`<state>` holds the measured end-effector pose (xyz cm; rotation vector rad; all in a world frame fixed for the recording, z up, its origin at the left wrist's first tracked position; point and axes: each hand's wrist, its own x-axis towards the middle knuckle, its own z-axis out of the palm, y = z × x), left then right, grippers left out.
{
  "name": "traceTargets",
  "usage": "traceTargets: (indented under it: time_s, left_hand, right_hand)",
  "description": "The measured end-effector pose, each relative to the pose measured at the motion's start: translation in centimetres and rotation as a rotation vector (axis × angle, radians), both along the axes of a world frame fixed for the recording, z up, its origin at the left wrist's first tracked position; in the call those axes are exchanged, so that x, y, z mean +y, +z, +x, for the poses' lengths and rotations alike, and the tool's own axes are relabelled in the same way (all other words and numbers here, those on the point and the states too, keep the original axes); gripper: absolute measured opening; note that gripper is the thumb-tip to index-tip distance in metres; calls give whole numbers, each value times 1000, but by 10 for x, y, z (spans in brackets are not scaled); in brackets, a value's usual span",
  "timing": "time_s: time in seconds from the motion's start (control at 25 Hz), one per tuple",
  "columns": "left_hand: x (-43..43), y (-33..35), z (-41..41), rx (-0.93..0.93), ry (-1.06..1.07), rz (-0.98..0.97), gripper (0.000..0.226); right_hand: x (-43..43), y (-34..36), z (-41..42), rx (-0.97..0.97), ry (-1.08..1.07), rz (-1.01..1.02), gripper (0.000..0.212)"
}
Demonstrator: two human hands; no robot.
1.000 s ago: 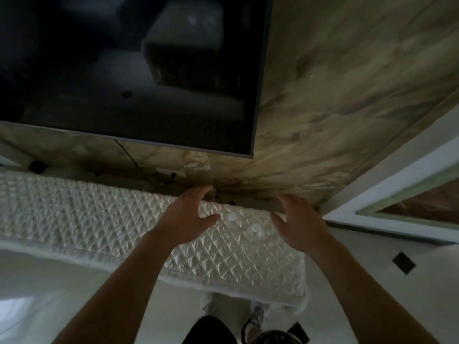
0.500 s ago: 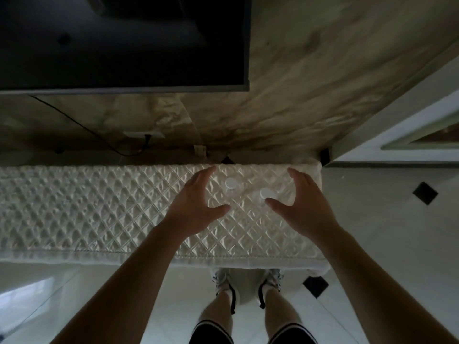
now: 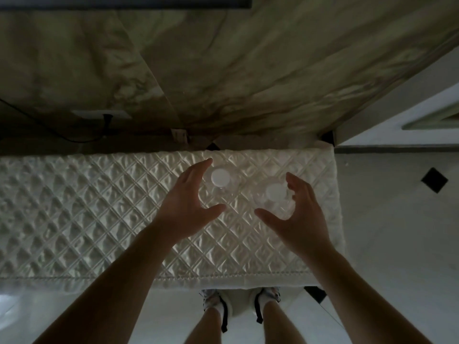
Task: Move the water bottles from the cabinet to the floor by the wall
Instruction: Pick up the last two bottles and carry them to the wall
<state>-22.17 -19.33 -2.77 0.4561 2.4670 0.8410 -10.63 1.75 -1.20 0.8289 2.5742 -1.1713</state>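
A low cabinet under a white quilted satin cover stands against a brown-and-cream marbled wall. Just behind the cover, a wall socket holds a black plug, its cable trailing left. High above, a television's dark lower edge shows. Right of the cover lie pale floor tiles with a black diamond inset, and white door trim. The light is dim.
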Motion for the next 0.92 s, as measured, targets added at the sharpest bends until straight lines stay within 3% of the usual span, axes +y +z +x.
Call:
traceTargets:
  time_s: [0.24,0.48,0.92]
  left_hand:
    - [6,-23,1,32,33,113,95]
    - [11,-22,7,67,121,168,78]
    - [16,81,16,131,212,308,72]
  right_hand:
    - [-11,-24,4,46,-59,-30,95]
    - [-12,-28,5,112,-78,0,69]
    - [-3,58,4,261,-52,-18,67]
